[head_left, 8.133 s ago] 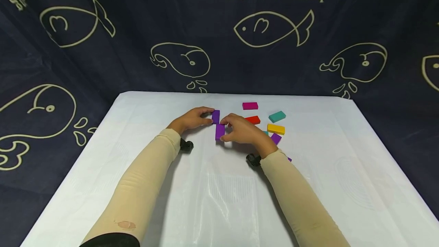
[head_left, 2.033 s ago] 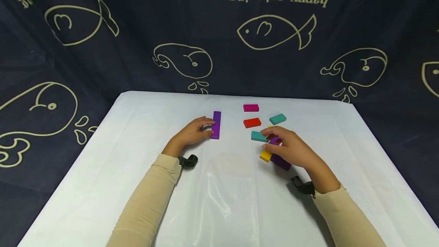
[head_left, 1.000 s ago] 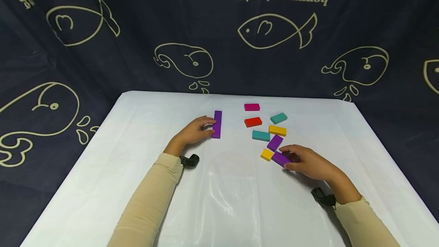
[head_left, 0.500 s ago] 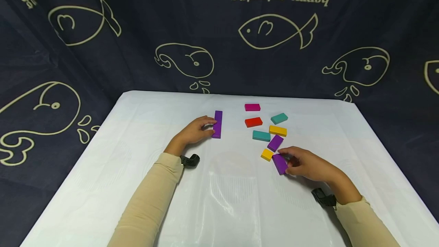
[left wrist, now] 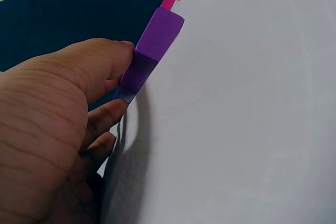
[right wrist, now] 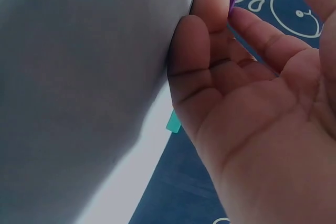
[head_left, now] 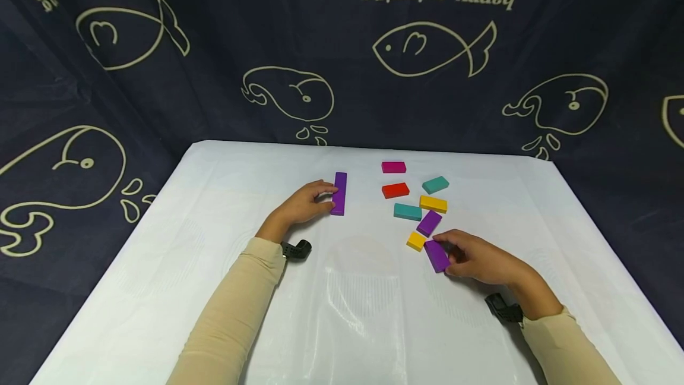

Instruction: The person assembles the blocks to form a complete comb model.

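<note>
Loosely half-open, the left hand (head_left: 303,202) touches the purple strip (head_left: 339,199) beside it; the right hand (head_left: 483,259) pinches a purple block (head_left: 437,256).

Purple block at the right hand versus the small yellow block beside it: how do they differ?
Length: the purple block looks longer; the small yellow block is stubbier. Handling: the right hand pinches the purple block, while no hand touches the small yellow block. Both are plain, rectangular blocks.

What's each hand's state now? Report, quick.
Left hand: open, fingertips touching the purple strip.
Right hand: closed, holding a purple block between thumb and fingers.
</note>
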Demonstrator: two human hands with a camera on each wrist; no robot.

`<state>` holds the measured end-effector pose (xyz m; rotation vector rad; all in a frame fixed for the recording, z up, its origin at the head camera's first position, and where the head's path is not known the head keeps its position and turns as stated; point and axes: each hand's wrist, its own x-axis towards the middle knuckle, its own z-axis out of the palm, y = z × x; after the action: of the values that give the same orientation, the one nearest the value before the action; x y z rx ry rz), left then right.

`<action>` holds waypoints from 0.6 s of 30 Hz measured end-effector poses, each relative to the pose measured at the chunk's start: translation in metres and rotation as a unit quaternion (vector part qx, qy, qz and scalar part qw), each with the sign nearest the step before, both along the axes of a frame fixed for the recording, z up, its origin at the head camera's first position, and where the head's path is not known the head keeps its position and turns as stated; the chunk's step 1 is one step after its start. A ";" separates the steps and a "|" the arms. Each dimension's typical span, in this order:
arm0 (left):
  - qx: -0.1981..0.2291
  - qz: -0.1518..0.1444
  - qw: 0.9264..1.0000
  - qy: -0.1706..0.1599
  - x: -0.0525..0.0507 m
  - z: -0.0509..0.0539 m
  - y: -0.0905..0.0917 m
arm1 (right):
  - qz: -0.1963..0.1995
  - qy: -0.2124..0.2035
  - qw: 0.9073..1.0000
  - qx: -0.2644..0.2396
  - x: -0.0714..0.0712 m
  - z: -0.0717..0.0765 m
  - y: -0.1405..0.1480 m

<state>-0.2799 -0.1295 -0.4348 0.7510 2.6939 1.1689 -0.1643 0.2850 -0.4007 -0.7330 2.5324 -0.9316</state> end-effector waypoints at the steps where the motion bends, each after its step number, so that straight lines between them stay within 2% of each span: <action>1: 0.001 -0.001 1.000 -0.001 0.000 0.000 0.000 | -0.001 0.000 1.000 0.003 0.000 0.000 0.000; 8: 0.005 -0.006 1.000 0.000 0.000 0.000 0.000 | -0.011 -0.001 1.000 0.016 0.000 0.000 -0.001; 18: 0.005 -0.005 1.000 0.000 0.000 0.000 0.000 | -0.021 -0.015 1.000 0.005 -0.001 -0.001 -0.001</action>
<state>-0.2804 -0.1297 -0.4346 0.7657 2.6834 1.1817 -0.1656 0.2843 -0.4016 -0.6603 2.5327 -0.9348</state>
